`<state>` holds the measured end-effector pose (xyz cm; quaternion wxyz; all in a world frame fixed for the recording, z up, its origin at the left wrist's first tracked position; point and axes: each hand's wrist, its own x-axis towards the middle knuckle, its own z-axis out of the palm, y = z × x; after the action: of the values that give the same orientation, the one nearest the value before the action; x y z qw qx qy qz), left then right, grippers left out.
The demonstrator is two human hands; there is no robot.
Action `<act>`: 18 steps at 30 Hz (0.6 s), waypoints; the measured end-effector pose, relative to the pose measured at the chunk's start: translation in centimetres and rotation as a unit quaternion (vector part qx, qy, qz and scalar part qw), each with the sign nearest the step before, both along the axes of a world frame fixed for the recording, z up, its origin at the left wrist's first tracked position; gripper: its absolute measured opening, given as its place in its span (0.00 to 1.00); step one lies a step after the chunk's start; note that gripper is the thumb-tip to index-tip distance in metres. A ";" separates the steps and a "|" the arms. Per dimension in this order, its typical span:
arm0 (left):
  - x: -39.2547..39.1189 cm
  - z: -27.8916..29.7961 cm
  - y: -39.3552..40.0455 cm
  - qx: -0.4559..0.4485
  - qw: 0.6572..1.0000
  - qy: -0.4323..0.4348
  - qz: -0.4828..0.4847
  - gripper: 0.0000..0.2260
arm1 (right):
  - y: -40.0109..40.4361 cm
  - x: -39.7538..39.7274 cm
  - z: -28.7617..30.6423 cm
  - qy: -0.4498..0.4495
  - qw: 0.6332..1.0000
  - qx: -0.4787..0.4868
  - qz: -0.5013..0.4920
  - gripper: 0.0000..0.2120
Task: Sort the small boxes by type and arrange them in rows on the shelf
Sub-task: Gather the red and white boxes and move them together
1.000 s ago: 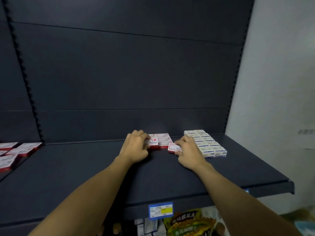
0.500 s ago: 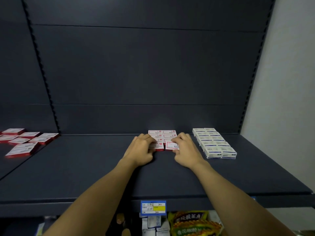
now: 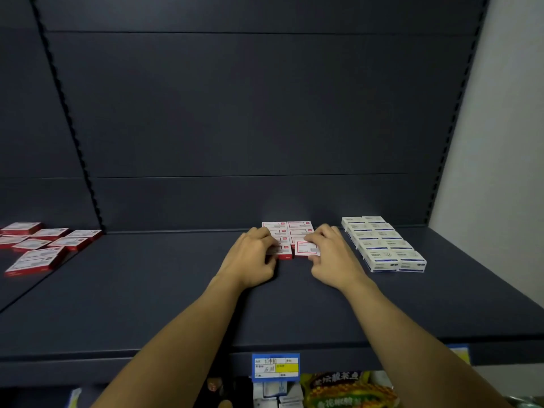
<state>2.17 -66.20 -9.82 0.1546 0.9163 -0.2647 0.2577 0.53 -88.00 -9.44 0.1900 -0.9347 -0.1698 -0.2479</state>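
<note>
A dark blue-grey shelf (image 3: 147, 304) runs beneath both forearms, backed by panels of the same colour, with a pale wall (image 3: 500, 142) beyond the right hand and a notched upright (image 3: 73, 128) well off past the left hand. On the shelf's front lip, nearer the person than the hands, hangs a blue price tag (image 3: 275, 367) with a yellow patch, and yellow snack bags (image 3: 347, 388) show on the level below. Between the two hands sits a block of red-and-white boxes (image 3: 298, 228), flat and packed two across, reaching back toward the rear panel. The left hand (image 3: 250, 260) curls its fingers over the front box of the near column, pressing on it (the thumb tucks underneath, out of sight). The right hand (image 3: 332, 260) pinches a loose red-and-white box (image 3: 306, 248), tilted slightly at the front of the other column. Just beyond the right hand lies a tidy double row of white boxes with blue print (image 3: 382, 242); far past the left hand, scattered red boxes (image 3: 38, 245) lie at odd angles.
</note>
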 end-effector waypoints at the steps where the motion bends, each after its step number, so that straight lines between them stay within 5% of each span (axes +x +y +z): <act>1: 0.0 -0.1 0.0 -0.003 1.000 0.002 0.001 0.17 | 0.0 0.0 -0.1 -0.001 1.000 0.001 0.002 0.23; 18: -0.1 0.0 0.1 -0.014 1.000 0.018 -0.009 0.17 | 0.1 1.5 -0.9 0.021 0.999 -0.034 0.011 0.21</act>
<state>2.09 -66.13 -9.82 0.1740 0.9160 -0.2667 0.2439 1.99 -87.90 -10.32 0.1640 -0.9437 -0.1844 -0.2204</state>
